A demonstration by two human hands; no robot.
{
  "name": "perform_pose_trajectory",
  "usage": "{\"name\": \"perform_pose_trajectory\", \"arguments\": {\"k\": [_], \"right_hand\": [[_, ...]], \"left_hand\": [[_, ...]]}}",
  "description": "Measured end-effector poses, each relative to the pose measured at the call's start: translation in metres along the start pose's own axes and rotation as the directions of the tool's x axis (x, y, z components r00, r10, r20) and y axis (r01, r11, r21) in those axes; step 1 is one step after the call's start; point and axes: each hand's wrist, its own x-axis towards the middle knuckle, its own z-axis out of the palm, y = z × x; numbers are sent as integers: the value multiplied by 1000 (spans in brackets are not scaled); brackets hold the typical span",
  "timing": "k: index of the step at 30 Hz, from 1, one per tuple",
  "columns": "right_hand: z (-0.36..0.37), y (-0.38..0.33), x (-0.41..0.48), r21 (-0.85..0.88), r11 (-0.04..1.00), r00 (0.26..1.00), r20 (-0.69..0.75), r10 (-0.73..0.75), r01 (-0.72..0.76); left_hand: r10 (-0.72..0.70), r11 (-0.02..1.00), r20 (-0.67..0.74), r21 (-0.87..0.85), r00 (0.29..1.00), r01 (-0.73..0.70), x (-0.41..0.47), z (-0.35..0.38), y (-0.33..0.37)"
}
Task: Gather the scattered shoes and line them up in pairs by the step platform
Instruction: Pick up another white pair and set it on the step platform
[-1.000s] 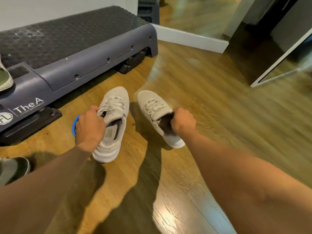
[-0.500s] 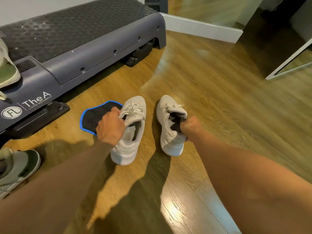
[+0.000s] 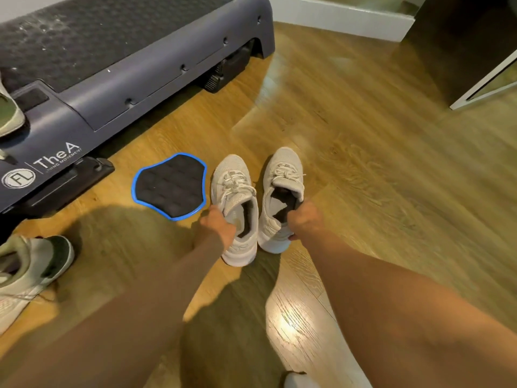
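Observation:
Two white sneakers stand side by side on the wood floor, toes pointing away from me. My left hand (image 3: 216,224) grips the collar of the left sneaker (image 3: 233,189). My right hand (image 3: 303,218) grips the collar of the right sneaker (image 3: 284,175). The grey step platform (image 3: 134,88) runs across the upper left. A green and white shoe (image 3: 30,268) lies at the left edge near the platform's end. Another greenish shoe (image 3: 9,113) rests on top of the platform, cut off by the frame.
A black slider pad with a blue rim (image 3: 170,186) lies on the floor just left of the white sneakers. A white baseboard (image 3: 341,21) runs along the back. A dark panel with a white frame (image 3: 475,51) stands at the upper right. Something white (image 3: 298,380) peeks in at the bottom edge.
Both hands have moved the white sneakers to the right, off the slider pad, and turned them until they sit parallel and close together. The pad is now fully uncovered.

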Motion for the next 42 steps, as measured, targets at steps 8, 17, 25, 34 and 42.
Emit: {"name": "perform_pose_trajectory", "arguments": {"k": [8, 17, 25, 34, 42], "right_hand": [[-21, -15, -58, -24, 996, 995, 55, 84, -83], [-204, -114, -217, -35, 990, 989, 44, 141, -139], [-426, -217, -383, 106, 988, 975, -180, 133, -115], [-607, -198, -512, 363, 925, 871, -411, 270, -115], [-734, -74, -582, 493, 855, 763, -486, 425, -162]], "left_hand": [[94, 978, -159, 197, 983, -62, -39, -31, 23], [26, 992, -79, 129, 997, -15, -213, -153, 168], [224, 964, -67, 165, 972, -210, -402, -284, 380], [486, 851, 7, 223, 874, -476, -562, -297, 538], [610, 746, 153, 220, 778, -628, -697, -182, 615]]}}
